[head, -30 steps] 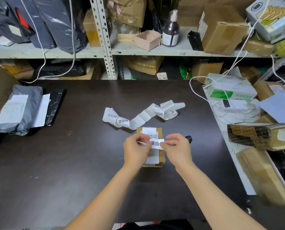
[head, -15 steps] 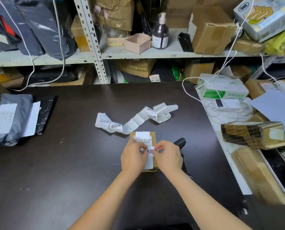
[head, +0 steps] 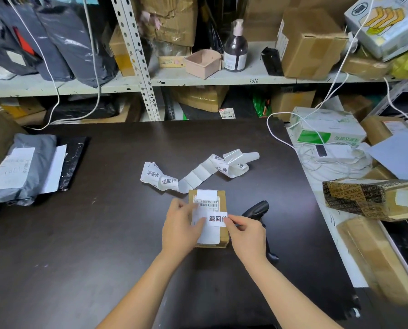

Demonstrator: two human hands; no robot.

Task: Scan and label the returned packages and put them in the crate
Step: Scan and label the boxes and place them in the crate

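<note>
The small cardboard package (head: 223,235) lay flat on the dark worktop (head: 103,245), straight ahead of the person, with its long axis running away from them. A white shipping label (head: 208,233) covered most of its top face.

Across that label, at right angles to the package's long axis, sat a return sticker (head: 216,218) with three bold printed characters. The right hand (head: 248,233) pinched the sticker's right end between thumb and forefinger, just over the package's right edge. The left hand (head: 180,230) held the sticker's left end with its thumb on top and its fingers curled over the package's left side. Whether the sticker was already stuck along its full width could not be told.

Both hands were on the package, so neither was clearly nearer. The next move seemed to turn on keeping the sticker level across the short width and smoothing it from the middle outward, below the barcode rather than over it.

Just beyond the package's far end lay a loose label strip (head: 198,170), curling to both sides. A black handheld scanner (head: 257,208) rested just right of the package, behind the right hand. Well to the package's left, a grey mailer bag (head: 25,172) waited at the worktop's edge. No crate could be picked out in view.
</note>
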